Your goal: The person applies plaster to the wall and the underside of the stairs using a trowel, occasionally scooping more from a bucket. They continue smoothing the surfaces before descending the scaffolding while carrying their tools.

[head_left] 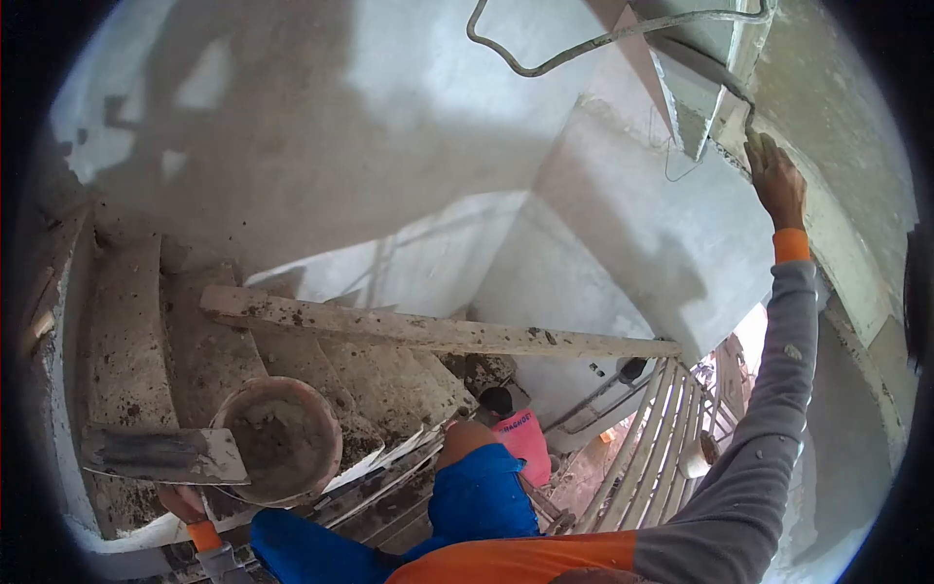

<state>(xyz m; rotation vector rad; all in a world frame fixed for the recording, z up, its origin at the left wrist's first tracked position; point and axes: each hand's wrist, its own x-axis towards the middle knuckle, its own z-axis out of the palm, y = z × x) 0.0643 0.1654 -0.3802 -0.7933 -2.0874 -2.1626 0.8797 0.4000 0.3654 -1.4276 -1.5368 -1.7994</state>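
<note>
My right hand is raised at the upper right, its fingers closed at the end of a thin dark rod or bar beside the concrete edge. What the fingers grip is too small to make out. Low on the left, my left hand is beneath a flat rectangular trowel smeared with grey mortar; its fingers are partly hidden under the blade. The trowel overlaps the rim of a round bucket that holds grey mortar.
Dusty concrete steps descend from the left. A wooden beam crosses above them, ending by a slatted wooden ladder-like frame. Another person in a pink shirt is below. A bent hose hangs above; a white bucket is lower right.
</note>
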